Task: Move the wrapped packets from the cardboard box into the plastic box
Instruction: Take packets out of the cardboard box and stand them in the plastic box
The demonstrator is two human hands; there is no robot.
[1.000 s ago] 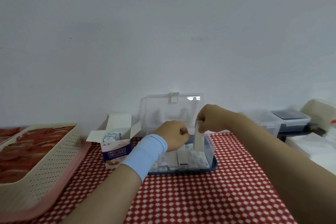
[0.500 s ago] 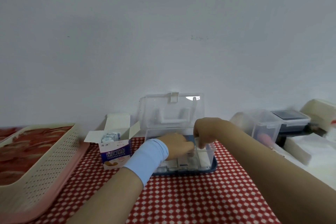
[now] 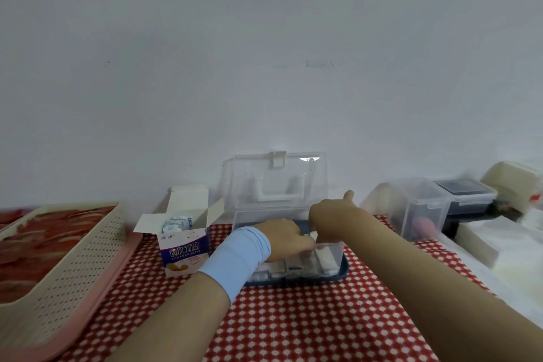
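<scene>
left hand [image 3: 282, 239] and right hand [image 3: 332, 214] reach inside the plastic box [image 3: 342, 262].

Dim, flat, bluish light; soft focus, blurred right edge, wide-angle bending at the sides

Left hand [image 3: 282, 239] bare. Wrist wrapped in light blue cuff [image 3: 238, 258]: plain smooth stretch fabric, tube shape, snug fit. Left forearm [image 3: 182, 311] below cuff bare. Right hand [image 3: 329, 214] and right forearm [image 3: 426, 282] bare to frame edge.
</scene>
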